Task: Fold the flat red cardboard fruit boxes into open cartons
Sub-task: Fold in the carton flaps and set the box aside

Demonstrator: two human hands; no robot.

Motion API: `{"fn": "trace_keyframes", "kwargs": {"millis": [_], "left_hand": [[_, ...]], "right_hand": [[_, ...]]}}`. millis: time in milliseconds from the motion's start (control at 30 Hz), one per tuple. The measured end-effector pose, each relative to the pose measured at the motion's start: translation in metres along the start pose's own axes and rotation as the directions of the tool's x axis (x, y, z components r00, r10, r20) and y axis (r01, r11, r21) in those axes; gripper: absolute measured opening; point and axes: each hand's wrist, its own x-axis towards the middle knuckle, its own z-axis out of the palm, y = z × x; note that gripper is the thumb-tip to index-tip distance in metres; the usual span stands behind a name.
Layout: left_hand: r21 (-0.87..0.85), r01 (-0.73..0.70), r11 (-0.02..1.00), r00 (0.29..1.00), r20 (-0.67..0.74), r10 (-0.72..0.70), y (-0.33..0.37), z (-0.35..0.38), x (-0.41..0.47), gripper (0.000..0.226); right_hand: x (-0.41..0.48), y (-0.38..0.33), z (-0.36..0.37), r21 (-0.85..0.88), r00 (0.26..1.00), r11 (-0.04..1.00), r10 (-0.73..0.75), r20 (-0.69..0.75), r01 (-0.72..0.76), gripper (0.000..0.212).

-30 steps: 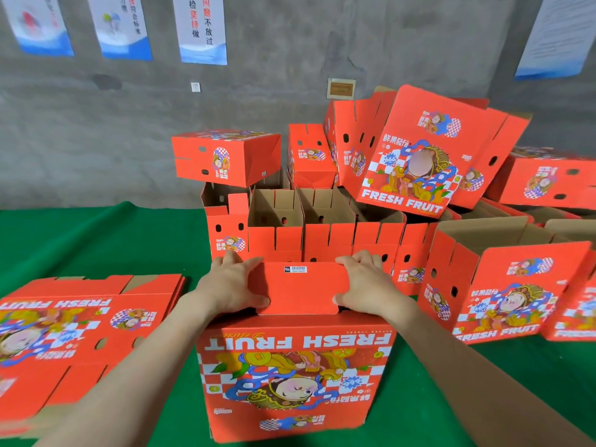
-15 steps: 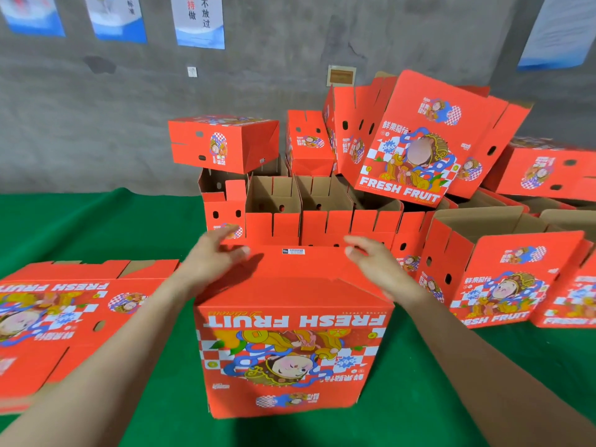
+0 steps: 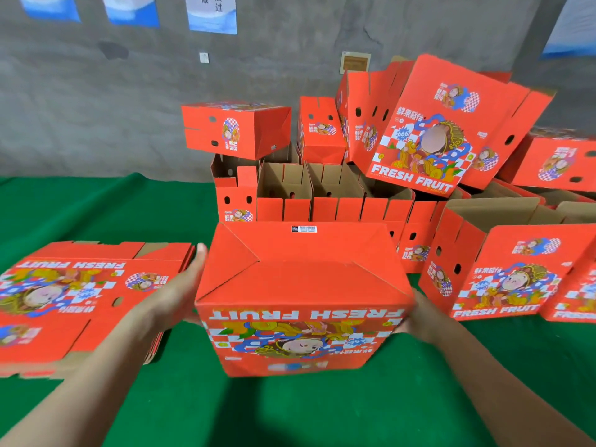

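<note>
A red fruit box [image 3: 303, 295] stands upside down on the green table, its bottom flaps folded shut on top and its "FRESH FRUIT" print inverted toward me. My left hand [image 3: 180, 291] presses flat against the box's left side with straight fingers. On the opposite side my right hand [image 3: 419, 312] holds the box's right wall; its fingers are mostly hidden behind the box. A stack of flat red boxes [image 3: 80, 301] lies to the left.
Several folded open cartons [image 3: 335, 191] stand in a row behind the box, with more piled against the grey wall [image 3: 96, 108]. Another open carton [image 3: 509, 269] sits at the right. The green table cloth [image 3: 290, 411] shows in front.
Both hands left the top flaps, which now lie folded flat, and moved down to the box's left and right sides. The view has shifted closer.
</note>
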Motion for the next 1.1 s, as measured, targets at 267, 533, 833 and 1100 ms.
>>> {"fn": "trace_keyframes", "kwargs": {"millis": [267,533,833,1100], "left_hand": [[-0.180,-0.080,0.980,0.985,0.135,0.105,0.000,-0.009,0.004,0.066],[-0.232,-0.201,0.952,0.939,0.233,0.255,0.000,-0.012,-0.001,0.057],[0.071,-0.361,0.930,0.930,-0.041,0.364,-0.019,0.005,0.013,0.037],[0.050,-0.120,0.991,0.993,-0.013,0.121,-0.034,0.047,0.029,0.009]], "right_hand": [[-0.008,-0.014,-0.032,0.082,0.955,0.987,-0.152,0.255,0.136,0.043],[-0.006,-0.013,-0.017,0.316,0.926,0.919,-0.310,0.217,0.234,0.037],[0.012,-0.015,-0.021,0.173,0.930,0.937,-0.331,0.159,0.304,0.073],[0.042,0.011,-0.007,-0.116,0.956,0.955,-0.284,-0.073,0.274,0.070]]}}
